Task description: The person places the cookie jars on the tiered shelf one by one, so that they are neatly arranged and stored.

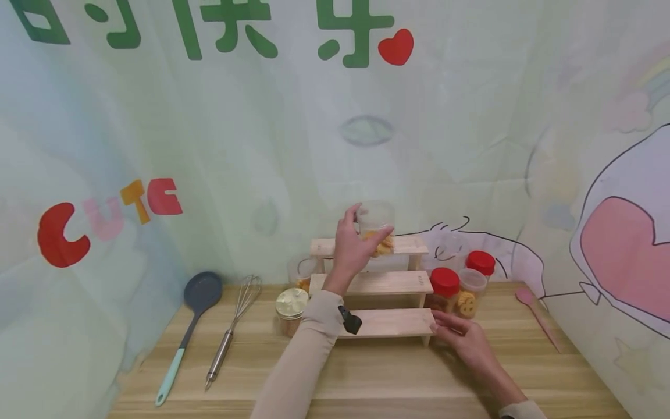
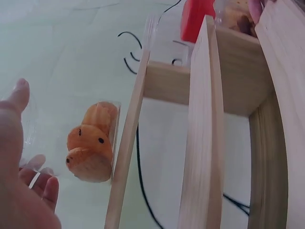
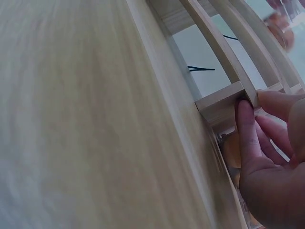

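Observation:
My left hand (image 1: 355,247) grips a clear plastic jar (image 1: 377,216) from its left and front, at the top step of a three-tier wooden stand (image 1: 384,283). Orange-yellow cookies (image 2: 91,143) lie at the bottom of that jar, seen in the left wrist view beside the edge of the top step. Whether the jar bears on the step or is just above it, I cannot tell. Lower down, my right hand (image 1: 466,337) pinches the right end of the lowest step (image 3: 240,88) between thumb and fingers.
Red-lidded jars (image 1: 445,282) and a clear-lidded cookie jar (image 1: 467,299) stand right of the stand. A gold-lidded jar (image 1: 291,308) is on its left. A skimmer (image 1: 201,294) and whisk (image 1: 228,337) lie left; a pink spoon (image 1: 536,317) lies right. A printed cloth hangs behind.

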Demonstrator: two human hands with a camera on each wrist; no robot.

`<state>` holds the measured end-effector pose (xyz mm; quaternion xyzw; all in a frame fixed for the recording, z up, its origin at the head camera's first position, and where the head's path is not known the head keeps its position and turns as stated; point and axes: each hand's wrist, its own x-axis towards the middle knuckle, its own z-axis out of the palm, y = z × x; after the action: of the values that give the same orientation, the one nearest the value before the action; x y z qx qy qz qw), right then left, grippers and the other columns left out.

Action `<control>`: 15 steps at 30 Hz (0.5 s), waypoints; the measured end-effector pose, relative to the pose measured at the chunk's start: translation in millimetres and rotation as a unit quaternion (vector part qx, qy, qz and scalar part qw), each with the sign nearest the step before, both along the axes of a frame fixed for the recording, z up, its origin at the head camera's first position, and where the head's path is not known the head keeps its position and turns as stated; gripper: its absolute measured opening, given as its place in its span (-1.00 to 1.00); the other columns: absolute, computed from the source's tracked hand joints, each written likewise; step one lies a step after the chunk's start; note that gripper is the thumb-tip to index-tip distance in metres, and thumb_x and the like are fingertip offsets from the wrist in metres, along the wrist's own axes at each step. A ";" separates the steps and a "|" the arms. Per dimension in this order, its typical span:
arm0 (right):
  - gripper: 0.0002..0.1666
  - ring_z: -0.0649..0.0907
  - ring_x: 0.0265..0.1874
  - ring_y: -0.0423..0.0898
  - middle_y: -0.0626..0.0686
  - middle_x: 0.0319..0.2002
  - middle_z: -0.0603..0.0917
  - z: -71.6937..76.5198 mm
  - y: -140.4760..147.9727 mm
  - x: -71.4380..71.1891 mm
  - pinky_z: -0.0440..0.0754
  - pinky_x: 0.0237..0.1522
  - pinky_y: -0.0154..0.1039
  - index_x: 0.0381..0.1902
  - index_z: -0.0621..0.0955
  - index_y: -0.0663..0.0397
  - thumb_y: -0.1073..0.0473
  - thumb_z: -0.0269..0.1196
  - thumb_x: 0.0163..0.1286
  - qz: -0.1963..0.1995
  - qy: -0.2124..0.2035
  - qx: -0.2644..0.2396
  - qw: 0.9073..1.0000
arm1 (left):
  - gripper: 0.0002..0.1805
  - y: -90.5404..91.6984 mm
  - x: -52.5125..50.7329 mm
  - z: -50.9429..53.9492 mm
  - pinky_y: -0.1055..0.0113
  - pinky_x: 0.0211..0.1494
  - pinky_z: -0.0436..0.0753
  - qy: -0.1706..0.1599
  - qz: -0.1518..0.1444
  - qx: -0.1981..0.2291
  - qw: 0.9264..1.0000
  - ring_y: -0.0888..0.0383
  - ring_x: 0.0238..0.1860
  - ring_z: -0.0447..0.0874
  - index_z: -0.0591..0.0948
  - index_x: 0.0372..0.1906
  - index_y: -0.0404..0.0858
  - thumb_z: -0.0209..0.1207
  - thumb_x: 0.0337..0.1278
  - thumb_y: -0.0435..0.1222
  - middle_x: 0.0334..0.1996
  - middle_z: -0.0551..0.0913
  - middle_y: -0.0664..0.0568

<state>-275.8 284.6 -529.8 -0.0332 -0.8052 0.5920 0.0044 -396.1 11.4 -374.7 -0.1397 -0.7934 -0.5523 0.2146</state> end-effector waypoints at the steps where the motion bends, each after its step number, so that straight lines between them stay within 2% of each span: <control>1: -0.34 0.71 0.09 -0.25 0.16 0.25 0.78 -0.3 0.2 0.1 0.66 0.07 -0.53 0.43 0.65 0.06 -0.03 0.49 0.46 0.000 0.001 -0.001 1.000 | 0.05 7.6 -1.0 0.4 -0.09 0.25 0.71 -0.003 -0.002 0.001 1.000 -0.05 0.26 0.55 0.32 0.63 0.02 0.53 0.12 0.25 0.34 0.52 -0.11; 5: -0.35 0.74 0.03 -0.33 0.19 0.25 0.78 -1.8 0.3 1.0 0.68 0.06 -0.54 0.42 0.65 0.12 0.02 0.49 0.47 -0.002 0.006 -0.014 1.000 | 0.05 34.2 -6.0 1.9 -0.10 0.34 0.69 -0.011 -0.011 -0.005 1.000 -0.03 0.34 0.52 0.32 0.63 0.00 0.54 0.12 0.23 0.37 0.51 -0.10; 8: -0.35 0.74 0.03 -0.37 0.19 0.27 0.77 -2.4 -0.8 1.2 0.69 0.07 -0.54 0.43 0.64 0.14 0.03 0.48 0.47 -0.001 0.008 -0.024 1.000 | 0.06 46.5 -9.7 1.8 -0.08 0.38 0.69 -0.004 -0.018 -0.016 1.000 -0.04 0.36 0.51 0.29 0.65 -0.02 0.53 0.15 0.20 0.39 0.51 -0.10; 11: -0.35 0.74 0.05 -0.37 0.19 0.30 0.76 -2.6 -2.1 1.1 0.69 0.09 -0.53 0.43 0.64 0.14 0.02 0.48 0.47 0.003 0.008 -0.034 0.999 | 0.08 51.1 -11.2 -0.7 -0.10 0.44 0.67 0.003 -0.022 -0.033 0.999 -0.06 0.41 0.52 0.24 0.69 -0.05 0.53 0.20 0.14 0.43 0.50 -0.12; 15: -0.34 0.73 0.08 -0.35 0.19 0.31 0.75 -1.5 -1.0 1.8 0.68 0.09 -0.53 0.44 0.63 0.13 -0.01 0.47 0.48 0.003 0.003 -0.034 0.999 | 0.10 50.4 -10.1 -11.6 -0.08 0.54 0.60 -0.019 -0.035 -0.076 0.996 -0.07 0.46 0.52 0.19 0.69 -0.15 0.55 0.21 0.04 0.47 0.51 -0.13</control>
<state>-274.0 283.6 -531.3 -0.0294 -0.7845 0.6195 0.0036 -406.1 61.8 -386.2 -0.1722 -0.8319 -0.4999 0.1687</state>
